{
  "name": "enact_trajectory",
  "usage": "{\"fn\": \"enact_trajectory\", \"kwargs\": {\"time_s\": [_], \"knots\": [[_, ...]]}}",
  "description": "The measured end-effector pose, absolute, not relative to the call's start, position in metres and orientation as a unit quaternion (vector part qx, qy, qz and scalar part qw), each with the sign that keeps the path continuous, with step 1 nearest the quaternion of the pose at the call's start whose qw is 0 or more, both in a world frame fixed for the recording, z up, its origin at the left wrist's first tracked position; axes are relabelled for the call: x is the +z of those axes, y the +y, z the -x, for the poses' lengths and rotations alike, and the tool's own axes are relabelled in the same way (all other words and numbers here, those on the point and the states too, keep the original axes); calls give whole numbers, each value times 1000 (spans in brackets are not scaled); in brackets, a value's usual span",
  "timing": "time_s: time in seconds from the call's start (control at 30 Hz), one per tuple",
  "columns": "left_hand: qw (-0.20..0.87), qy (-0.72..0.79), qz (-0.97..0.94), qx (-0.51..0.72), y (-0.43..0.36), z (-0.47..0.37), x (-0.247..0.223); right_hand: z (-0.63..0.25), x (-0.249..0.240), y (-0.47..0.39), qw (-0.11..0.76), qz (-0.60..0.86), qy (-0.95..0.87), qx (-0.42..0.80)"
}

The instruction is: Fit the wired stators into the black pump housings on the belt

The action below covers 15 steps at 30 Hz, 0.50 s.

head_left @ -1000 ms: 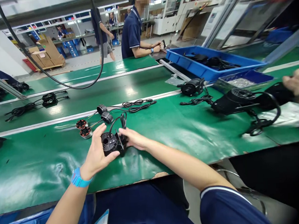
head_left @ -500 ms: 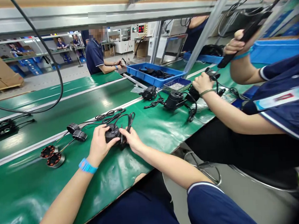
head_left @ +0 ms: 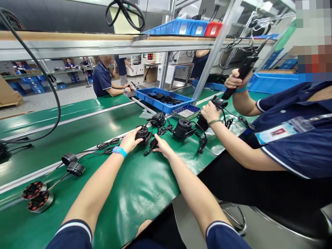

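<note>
My left hand (head_left: 131,141) grips a black round motor unit (head_left: 143,134) with a grilled top, resting on the green table mat (head_left: 130,192). Thumb and fingers lie around its left side. Just right of it, my right hand (head_left: 163,146) is closed on the unit's black cable (head_left: 153,144), part of which the fingers hide. Beyond my hands sits another black motor unit (head_left: 157,119). A similar grilled unit (head_left: 183,128) stands to the right with its cord beside it.
Two copper-wound stators (head_left: 40,202) lie at left, wired to black round caps (head_left: 75,169). A blue bin (head_left: 165,109) of black parts and a small tray (head_left: 186,112) stand ahead. At right, a co-worker's hand (head_left: 237,81) holds a black power screwdriver (head_left: 242,72). A metal shelf beam (head_left: 69,48) crosses above.
Both hands have carried the motor unit forward and right, beside the other units. My right hand has shifted from the unit's side to its cable. The view has tilted up.
</note>
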<state>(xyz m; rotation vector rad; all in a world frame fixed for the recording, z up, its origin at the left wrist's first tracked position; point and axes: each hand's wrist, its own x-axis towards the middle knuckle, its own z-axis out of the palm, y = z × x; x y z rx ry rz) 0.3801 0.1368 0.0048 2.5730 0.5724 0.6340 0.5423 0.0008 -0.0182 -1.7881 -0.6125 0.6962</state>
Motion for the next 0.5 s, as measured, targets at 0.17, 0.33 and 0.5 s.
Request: {"fn": "enact_trajectory", "kwargs": {"time_s": [0.17,0.33,0.5], "knots": [[205,209,-932,213,127,-375,8,-563,-25,-20,372,868,-279,173],[199,232,-931,198,120,-375,18,-567,-25,-23,290,905,-295,94],[192,250,-930,186,117,-375,27,-563,-22,-24,311,897,-313,36]]}}
